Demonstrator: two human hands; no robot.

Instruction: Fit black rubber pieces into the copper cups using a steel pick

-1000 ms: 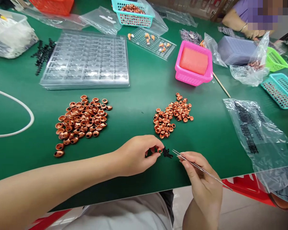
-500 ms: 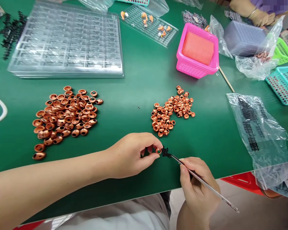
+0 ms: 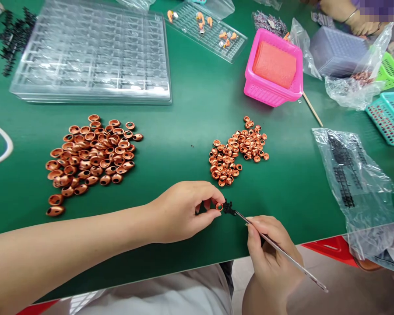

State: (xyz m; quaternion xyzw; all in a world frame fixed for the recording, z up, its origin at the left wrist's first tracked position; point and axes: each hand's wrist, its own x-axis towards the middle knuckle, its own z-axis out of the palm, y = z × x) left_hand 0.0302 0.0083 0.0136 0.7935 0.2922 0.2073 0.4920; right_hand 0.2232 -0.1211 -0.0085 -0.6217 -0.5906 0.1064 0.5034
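Note:
My left hand (image 3: 187, 212) pinches one copper-coloured ring-like shell (image 3: 219, 206) between thumb and index finger, its opening facing up. Held like a pen in my right hand (image 3: 274, 251) is a slim metal tool (image 3: 290, 259) that looks like tweezers. Its tip touches a small cluster of black plastic parts (image 3: 229, 208) just right of the shell. Whether the tip grips one part is too small to tell. A pile of small copper shells (image 3: 223, 162) lies beyond my fingers, and a pile of larger ones (image 3: 95, 153) spreads beyond my left forearm.
Stacked clear trays (image 3: 95, 57) stand at the back left, beside black sprues (image 3: 16, 39). A pink basket (image 3: 274, 94) holds an orange-red block. Rightward lie a plastic bag (image 3: 357, 175) with black parts and a turquoise basket (image 3: 389, 120). Another person's hand (image 3: 364, 24) rests at the far right.
The view has shifted slightly. Both hands keep their grips, and the shell, the black parts and the tool tip stay close together.

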